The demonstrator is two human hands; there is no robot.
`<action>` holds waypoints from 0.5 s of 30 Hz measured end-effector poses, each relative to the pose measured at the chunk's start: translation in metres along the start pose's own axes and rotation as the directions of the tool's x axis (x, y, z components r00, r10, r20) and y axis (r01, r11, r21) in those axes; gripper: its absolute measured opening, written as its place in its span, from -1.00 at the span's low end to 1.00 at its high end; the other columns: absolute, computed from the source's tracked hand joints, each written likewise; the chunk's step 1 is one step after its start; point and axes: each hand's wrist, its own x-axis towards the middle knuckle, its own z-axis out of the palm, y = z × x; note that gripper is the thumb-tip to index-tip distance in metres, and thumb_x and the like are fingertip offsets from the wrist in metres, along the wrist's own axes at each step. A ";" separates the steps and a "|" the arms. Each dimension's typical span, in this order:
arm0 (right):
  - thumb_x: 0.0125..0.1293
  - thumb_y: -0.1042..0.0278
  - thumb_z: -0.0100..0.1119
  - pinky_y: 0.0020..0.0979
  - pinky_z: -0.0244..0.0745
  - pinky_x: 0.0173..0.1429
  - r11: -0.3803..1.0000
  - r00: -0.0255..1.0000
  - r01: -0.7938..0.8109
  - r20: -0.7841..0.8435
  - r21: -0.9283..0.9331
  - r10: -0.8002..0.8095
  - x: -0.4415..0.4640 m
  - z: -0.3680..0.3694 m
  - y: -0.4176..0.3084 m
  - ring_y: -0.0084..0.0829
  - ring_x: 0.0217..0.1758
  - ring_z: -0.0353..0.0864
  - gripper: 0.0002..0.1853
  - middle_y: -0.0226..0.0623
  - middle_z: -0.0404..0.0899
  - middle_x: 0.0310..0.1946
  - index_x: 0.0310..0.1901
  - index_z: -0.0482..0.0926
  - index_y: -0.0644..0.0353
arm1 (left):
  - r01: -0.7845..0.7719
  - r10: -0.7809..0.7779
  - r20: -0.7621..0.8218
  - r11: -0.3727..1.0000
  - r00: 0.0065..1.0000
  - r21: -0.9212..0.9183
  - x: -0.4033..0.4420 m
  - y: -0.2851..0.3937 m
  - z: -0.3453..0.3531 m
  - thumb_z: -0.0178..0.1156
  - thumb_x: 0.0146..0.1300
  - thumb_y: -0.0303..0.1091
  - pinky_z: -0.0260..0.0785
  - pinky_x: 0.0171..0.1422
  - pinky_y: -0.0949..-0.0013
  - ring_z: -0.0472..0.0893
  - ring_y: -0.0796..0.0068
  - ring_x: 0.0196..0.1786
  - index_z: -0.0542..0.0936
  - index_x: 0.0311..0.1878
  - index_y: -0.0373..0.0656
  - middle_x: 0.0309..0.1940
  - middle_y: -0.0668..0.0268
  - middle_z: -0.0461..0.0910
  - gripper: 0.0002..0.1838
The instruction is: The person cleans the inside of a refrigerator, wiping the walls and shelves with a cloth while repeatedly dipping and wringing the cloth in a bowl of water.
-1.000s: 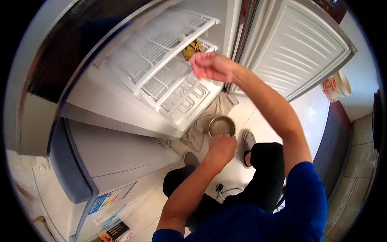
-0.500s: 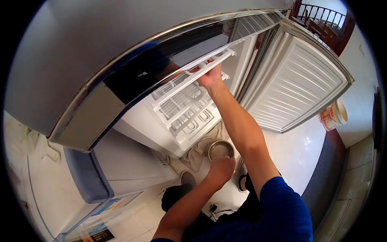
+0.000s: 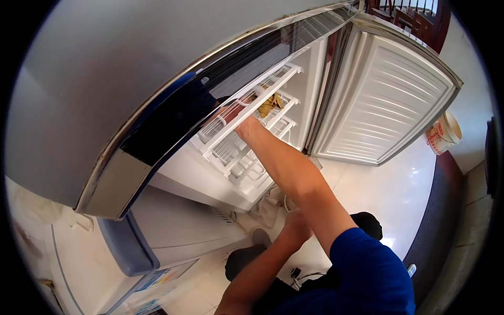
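Note:
My right hand (image 3: pixel 244 116) reaches into the open freezer compartment, between the white wire shelves. A shelf's front rail (image 3: pixel 257 107) partly hides its fingers. A crumpled yellow-brown cloth (image 3: pixel 271 104) shows at those fingers and looks gripped by them. Lower down, my left hand (image 3: pixel 298 224) is closed at the near edge of a round metal bowl (image 3: pixel 287 202). My right forearm covers most of that bowl.
The freezer door (image 3: pixel 391 100) hangs open on the right. A white bucket with red print (image 3: pixel 443 134) stands beyond it. A grey rag (image 3: pixel 266 210) lies on the floor below the freezer. On the left is a white appliance with a blue-grey edge (image 3: pixel 128 247).
My right hand has moved left and down inside the freezer, and the yellow-brown cloth has come into sight. My left hand remains by the bowl, which my right forearm now mostly covers.

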 end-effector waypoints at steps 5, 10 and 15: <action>0.54 0.00 -0.14 0.08 0.60 0.12 1.000 1.000 -0.021 0.012 0.004 0.021 0.002 -0.001 0.008 0.04 0.04 0.59 -0.55 -0.03 0.53 0.09 0.19 0.49 0.16 | -0.075 0.044 -0.180 0.982 0.983 -0.174 0.002 0.000 -0.007 0.29 0.07 -0.46 0.53 -0.14 0.09 0.68 0.10 -0.13 0.70 -0.17 -0.07 -0.23 0.21 0.70 -0.79; 0.54 0.00 -0.14 0.08 0.60 0.12 1.000 1.000 -0.017 0.012 -0.004 0.017 0.005 -0.002 0.001 0.04 0.04 0.59 -0.55 -0.03 0.54 0.09 0.19 0.49 0.17 | -0.118 0.081 -0.194 0.975 0.978 -0.189 0.000 -0.011 0.006 0.30 0.05 -0.49 0.52 -0.12 0.07 0.66 0.07 -0.13 0.68 -0.17 -0.08 -0.25 0.22 0.69 -0.77; 0.54 0.01 -0.14 0.07 0.60 0.13 1.000 1.000 -0.014 0.008 -0.013 0.014 0.011 0.001 -0.002 0.04 0.04 0.59 -0.55 -0.03 0.54 0.09 0.19 0.49 0.17 | -0.098 0.074 -0.144 0.981 0.987 -0.170 -0.001 -0.013 0.009 0.32 0.06 -0.45 0.52 -0.11 0.04 0.66 0.04 -0.13 0.68 -0.17 -0.09 -0.27 0.23 0.69 -0.78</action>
